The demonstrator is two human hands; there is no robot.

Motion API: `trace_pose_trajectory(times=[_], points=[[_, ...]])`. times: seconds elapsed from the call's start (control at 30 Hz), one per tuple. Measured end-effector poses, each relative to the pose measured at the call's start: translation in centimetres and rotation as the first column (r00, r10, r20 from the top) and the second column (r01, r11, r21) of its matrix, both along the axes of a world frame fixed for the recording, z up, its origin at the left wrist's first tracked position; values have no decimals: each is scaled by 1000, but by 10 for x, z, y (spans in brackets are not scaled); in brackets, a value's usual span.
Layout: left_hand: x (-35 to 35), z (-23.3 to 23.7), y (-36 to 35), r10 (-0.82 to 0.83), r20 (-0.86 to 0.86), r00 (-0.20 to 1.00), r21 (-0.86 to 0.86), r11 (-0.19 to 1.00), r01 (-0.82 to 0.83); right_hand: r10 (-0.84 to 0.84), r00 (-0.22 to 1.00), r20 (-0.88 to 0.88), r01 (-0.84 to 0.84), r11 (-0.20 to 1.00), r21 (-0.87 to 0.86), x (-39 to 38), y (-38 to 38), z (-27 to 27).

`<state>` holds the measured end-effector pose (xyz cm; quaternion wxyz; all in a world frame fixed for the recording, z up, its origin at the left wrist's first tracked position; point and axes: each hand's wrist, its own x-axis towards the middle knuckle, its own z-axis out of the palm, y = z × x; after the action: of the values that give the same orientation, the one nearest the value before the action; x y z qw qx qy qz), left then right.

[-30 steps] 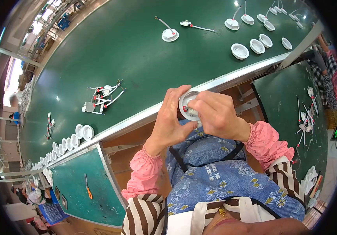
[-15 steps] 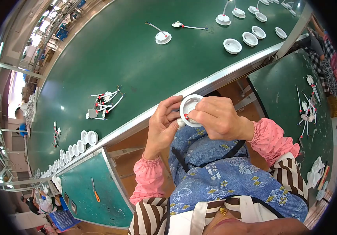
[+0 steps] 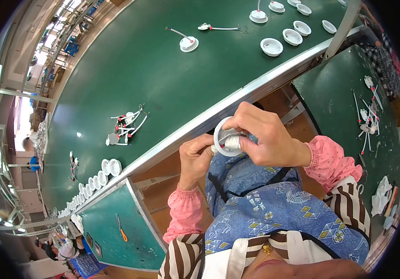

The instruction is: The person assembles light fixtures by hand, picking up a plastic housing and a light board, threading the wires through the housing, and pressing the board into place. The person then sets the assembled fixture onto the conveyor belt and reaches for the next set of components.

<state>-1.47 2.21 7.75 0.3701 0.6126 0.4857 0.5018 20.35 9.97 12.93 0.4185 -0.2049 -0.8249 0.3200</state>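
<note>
A white round lamp housing [image 3: 217,134] is held up in front of my apron, its hollow side towards me. My left hand [image 3: 194,160] is closed on its left edge, with thumb and fingers pinching near the lower rim. My right hand [image 3: 267,137] grips the opposite side, fingers at the upper rim and the thumb inside the hollow. White wraps cover the tips of both thumbs. A small red piece and a thin wire show inside the housing, partly hidden by the right thumb.
On the green table [image 3: 200,83] lie a bundle of wired parts [image 3: 126,125], a row of white housings [image 3: 95,182], a wired lamp [image 3: 189,44] and several empty housings [image 3: 271,47]. Orange-handled tweezers [image 3: 123,232] lie lower left. More wired parts [image 3: 369,118] rest at the right.
My right hand has shifted its grip: its thumb now reaches into the housing and its fingers have risen to the rim. The left hand still holds the edge. The view has shifted slightly.
</note>
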Motion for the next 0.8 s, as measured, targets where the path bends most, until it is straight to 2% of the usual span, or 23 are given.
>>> trace_pose_trajectory(times=[0.03, 0.13, 0.17, 0.27, 0.3, 0.47, 0.63, 0.7, 0.8], points=[[-1, -1, -1, 8, 7, 1000, 2, 1000, -8, 12, 1000, 2, -12, 1000, -5, 1, 0, 2], [2, -1, -5, 31, 85, 996, -47, 999, -27, -31, 997, 76, 13, 972, 236, 1, -4, 23], [3, 0, -6, 39, 119, 992, -73, 997, -30, -3, 983, 183, -38, 974, 225, 2, -8, 22], [-2, -3, -9, 29, 1, 1000, -38, 999, -29, 11, 947, 322, -94, 965, 245, -3, -12, 18], [0, 0, -9, 33, -26, 999, -27, 999, -33, -9, 932, 363, -108, 948, 300, -4, -10, 16], [11, 28, -16, 30, -155, 988, -33, 999, -35, 125, 956, 266, -172, 972, 160, -6, -1, 5], [14, 31, -19, -2, -153, 988, -46, 999, -5, 237, 970, 58, -237, 971, -9, -7, 3, -4], [13, 26, -18, -32, -127, 991, -26, 999, 29, 259, 964, 60, -255, 964, -70, -4, 1, -4], [18, 22, -20, -1, -87, 996, -40, 999, -3, 283, 956, 73, -274, 955, -113, 1, 4, -10]])
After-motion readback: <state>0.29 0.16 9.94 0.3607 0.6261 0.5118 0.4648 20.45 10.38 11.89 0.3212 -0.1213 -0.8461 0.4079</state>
